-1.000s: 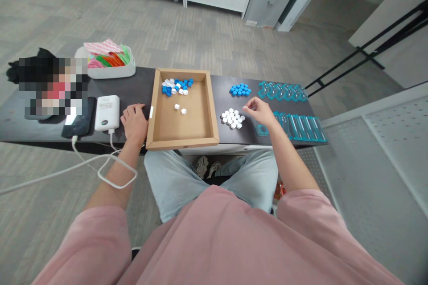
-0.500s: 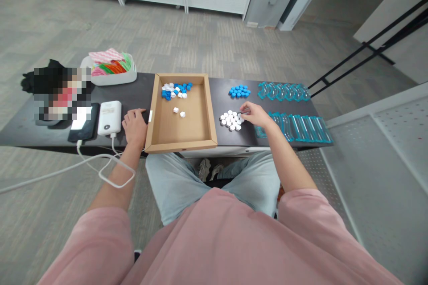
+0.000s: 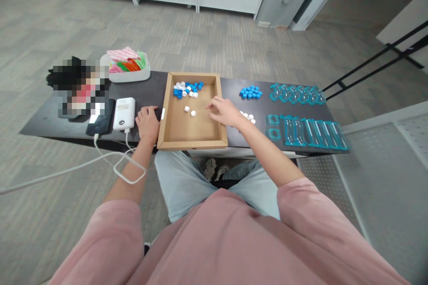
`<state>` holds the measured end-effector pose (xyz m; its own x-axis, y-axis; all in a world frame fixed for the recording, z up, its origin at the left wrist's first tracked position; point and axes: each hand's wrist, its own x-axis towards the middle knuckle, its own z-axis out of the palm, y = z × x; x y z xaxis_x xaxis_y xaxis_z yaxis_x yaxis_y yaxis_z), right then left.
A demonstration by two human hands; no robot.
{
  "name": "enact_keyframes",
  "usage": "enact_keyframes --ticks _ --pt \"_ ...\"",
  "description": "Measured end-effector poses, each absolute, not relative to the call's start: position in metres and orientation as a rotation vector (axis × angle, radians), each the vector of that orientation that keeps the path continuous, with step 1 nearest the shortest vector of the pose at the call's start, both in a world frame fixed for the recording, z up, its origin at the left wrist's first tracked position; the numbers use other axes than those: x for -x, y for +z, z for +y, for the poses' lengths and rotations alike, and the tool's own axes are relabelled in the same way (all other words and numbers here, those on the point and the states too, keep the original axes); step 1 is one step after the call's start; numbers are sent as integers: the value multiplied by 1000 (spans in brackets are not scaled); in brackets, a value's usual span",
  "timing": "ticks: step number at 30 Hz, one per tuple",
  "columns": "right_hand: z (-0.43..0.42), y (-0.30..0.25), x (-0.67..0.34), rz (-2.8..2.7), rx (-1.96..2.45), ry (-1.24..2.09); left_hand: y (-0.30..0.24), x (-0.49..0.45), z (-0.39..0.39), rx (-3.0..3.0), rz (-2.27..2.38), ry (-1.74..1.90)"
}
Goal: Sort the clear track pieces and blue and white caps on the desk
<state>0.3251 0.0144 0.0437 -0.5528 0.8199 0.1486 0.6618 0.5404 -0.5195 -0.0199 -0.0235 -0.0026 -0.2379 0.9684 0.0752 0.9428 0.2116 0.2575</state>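
- Right hand hovers over the right side of the tray, thumb and fingers a little apart; we see nothing between them.
- Nearest to it we note two loose white blocks on the tray floor, left of the fingertips and apart from them.
- Farther back in the tray we count no exact number: a mixed cluster of white and blue blocks, close together.
- Left hand rests just beside the tray's left wall, fingers extended and loosely spread; we see no block in it.
- On the desk, right of the tray, we find a blue pile and, nearer us, a white pile, partly hidden by the right arm.
- Step in hand, as we judge it: sorting by colour, with the right hand at the approach to a block, no grip made.
- Next move, we think, calls for lowering the fingers around one loose white block and pinching its sides lightly, without knocking its neighbour.
- Carrying it to the white pile would then need a lift clear of the tray's right wall.
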Motion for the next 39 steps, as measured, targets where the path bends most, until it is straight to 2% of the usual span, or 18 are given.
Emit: enact_keyframes --ticks 4,8,14,20,24,30,39 --pt "30 35 -256 -2632 1293 471 0 19 -24 -1873 2360 406" --pt "33 27 -236 -2732 1221 538 2 18 -25 -1871 2341 409" --pt "6 34 -296 -2353 1024 758 -3 21 -24 -1887 2335 410" --pt "-47 59 -405 -1937 1342 531 1 19 -26 -1889 2330 385" --pt "-93 52 -447 -1740 1575 411 2 19 -27 -1879 2310 377" --pt "-147 22 -450 -1757 1686 474 1 20 -26 -1844 2308 386" --pt "-142 -18 -428 -1573 1691 643 9 16 -29 -1810 2323 364"
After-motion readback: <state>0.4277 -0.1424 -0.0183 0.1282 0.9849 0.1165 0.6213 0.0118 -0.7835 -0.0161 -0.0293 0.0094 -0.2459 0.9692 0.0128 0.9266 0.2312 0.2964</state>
